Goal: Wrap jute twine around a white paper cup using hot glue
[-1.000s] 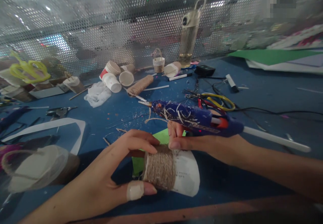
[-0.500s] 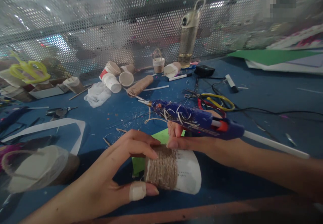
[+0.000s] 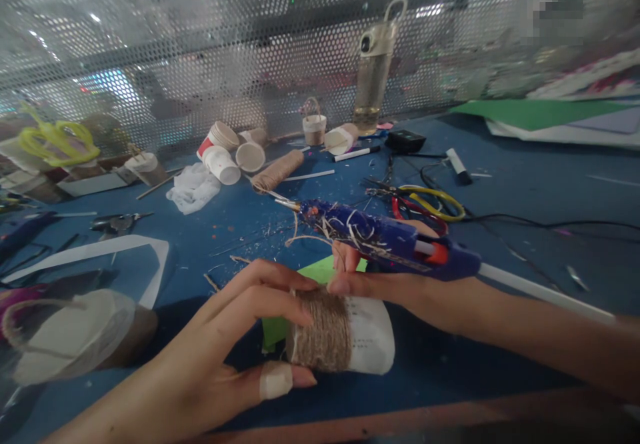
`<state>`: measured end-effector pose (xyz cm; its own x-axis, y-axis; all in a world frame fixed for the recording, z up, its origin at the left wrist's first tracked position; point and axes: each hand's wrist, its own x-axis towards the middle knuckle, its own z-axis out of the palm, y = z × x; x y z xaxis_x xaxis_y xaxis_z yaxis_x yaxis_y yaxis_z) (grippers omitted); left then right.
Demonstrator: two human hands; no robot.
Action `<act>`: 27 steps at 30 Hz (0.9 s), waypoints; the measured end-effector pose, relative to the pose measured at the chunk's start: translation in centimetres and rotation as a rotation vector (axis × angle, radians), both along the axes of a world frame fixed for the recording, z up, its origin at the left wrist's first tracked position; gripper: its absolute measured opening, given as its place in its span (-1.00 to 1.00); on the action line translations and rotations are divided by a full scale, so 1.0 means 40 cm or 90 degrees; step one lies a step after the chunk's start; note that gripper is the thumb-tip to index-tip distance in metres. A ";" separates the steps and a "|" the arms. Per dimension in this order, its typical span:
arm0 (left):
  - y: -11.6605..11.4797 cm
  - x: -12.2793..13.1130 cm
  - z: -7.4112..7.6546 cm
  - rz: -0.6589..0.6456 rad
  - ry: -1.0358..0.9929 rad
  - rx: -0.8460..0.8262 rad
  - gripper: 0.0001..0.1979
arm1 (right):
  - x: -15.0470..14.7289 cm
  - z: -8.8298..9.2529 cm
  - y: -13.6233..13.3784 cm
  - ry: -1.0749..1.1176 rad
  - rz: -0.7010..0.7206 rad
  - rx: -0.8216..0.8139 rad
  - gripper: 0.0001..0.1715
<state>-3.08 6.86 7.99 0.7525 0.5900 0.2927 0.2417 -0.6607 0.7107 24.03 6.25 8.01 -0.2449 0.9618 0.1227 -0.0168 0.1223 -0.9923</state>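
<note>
A white paper cup (image 3: 373, 337) lies on its side, its left half wound with rows of brown twine (image 3: 327, 337). My left hand (image 3: 250, 337) grips the wrapped end, fingers on top and the taped thumb below. Above the cup, my right hand (image 3: 350, 274) holds a blue glue gun (image 3: 373, 234) and pinches the loose twine at the edge of the winding. The gun's nozzle points left, clear of the cup, and a white glue stick (image 3: 545, 291) sticks out of its back. Under the cup lies a green paper piece (image 3: 320, 271).
Behind stand a water bottle (image 3: 374, 77), a twine roll (image 3: 278, 171) and several paper cups (image 3: 223, 164). Scissors (image 3: 435, 202) and black cables lie right of the glue gun. At left is a twine-handled cup (image 3: 80, 337); a perforated metal screen (image 3: 280, 51) closes the back.
The cup has turned slightly and its white end has shifted a little left and up. Both hands keep their hold, with only small finger movement.
</note>
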 end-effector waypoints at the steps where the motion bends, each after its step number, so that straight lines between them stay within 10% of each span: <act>1: -0.001 -0.001 0.000 0.001 0.000 0.007 -0.59 | 0.000 0.000 -0.001 -0.002 -0.002 -0.003 -0.66; 27: 0.004 0.001 -0.001 -0.044 0.006 0.149 -0.69 | -0.008 0.003 0.004 0.025 -0.007 -0.052 -0.56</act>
